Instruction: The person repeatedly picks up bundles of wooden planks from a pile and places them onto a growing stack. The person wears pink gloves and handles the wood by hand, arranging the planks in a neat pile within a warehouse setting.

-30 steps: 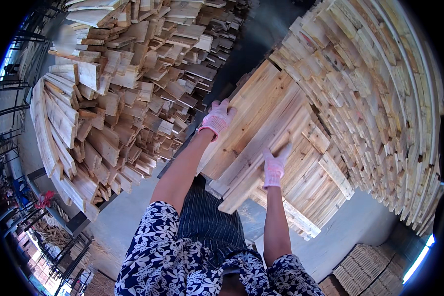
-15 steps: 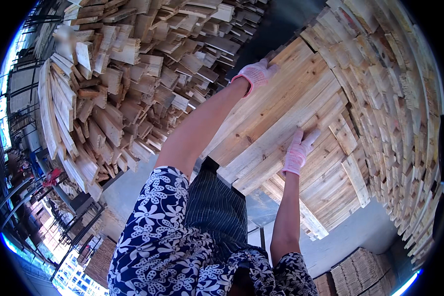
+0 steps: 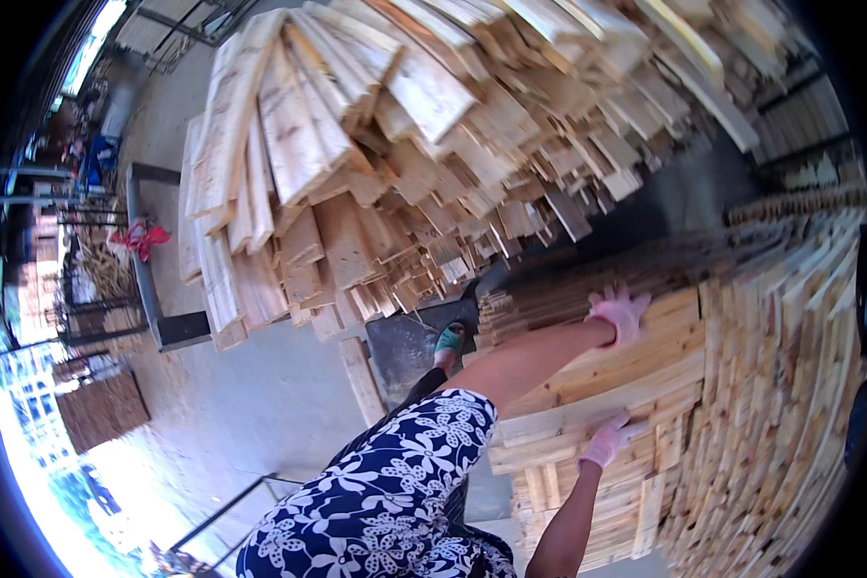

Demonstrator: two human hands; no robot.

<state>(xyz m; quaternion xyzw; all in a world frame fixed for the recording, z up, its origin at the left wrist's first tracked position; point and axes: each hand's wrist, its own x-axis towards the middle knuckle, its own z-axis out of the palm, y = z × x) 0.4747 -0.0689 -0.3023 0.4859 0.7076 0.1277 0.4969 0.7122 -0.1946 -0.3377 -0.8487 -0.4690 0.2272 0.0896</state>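
And the view has swung round: the big pile of planks now fills the upper half, and a foot in a green sandal has come into sight below it, by a loose plank lying on the floor. The flat boards sit further right in view than half a second ago, their far end up close to the tall stack.

The left hand, in a pale pink glove, is out along the upper edge of those boards, fingers spread wide, slightly blurred; whether the fingertips hook that edge, I cannot tell. Down comes the eye to the right hand, gloved too, fingers loosely stretched and parted, just at the lower edge of the pale plank; no grip shows, and light contact or pressure cannot be told apart.

So what does the swing amount to? Both hands keep much the same places across the boards, one at either side of that pale plank, so it looks like a turn of the head and body. No board appears lifted clear; the layer lies flat.
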